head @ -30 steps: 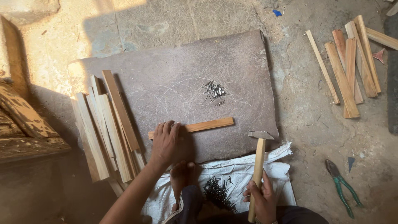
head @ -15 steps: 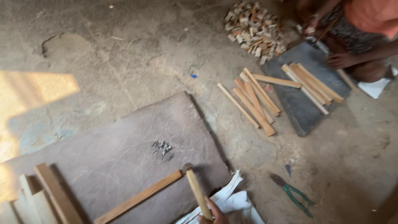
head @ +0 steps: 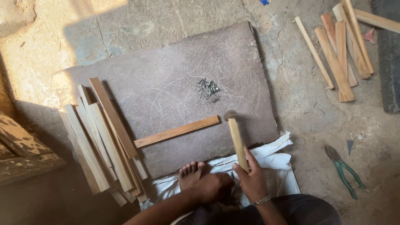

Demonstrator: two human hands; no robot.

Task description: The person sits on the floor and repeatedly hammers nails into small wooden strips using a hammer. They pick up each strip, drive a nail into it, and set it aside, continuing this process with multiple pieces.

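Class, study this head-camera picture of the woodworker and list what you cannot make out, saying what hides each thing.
- What the left hand touches: its own fingers cover it.
- Lower end of the hammer handle: wrapped by the right hand.
- Number of nails: too small.
- Far ends of the distant wooden strips: cut off by the top edge.

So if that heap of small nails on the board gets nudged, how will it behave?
The nails lie loose in a small heap, so a push would probably scatter them rather than move them together. They look thin and round, so some may roll across the flat board. Picking up several at once looks fiddly.
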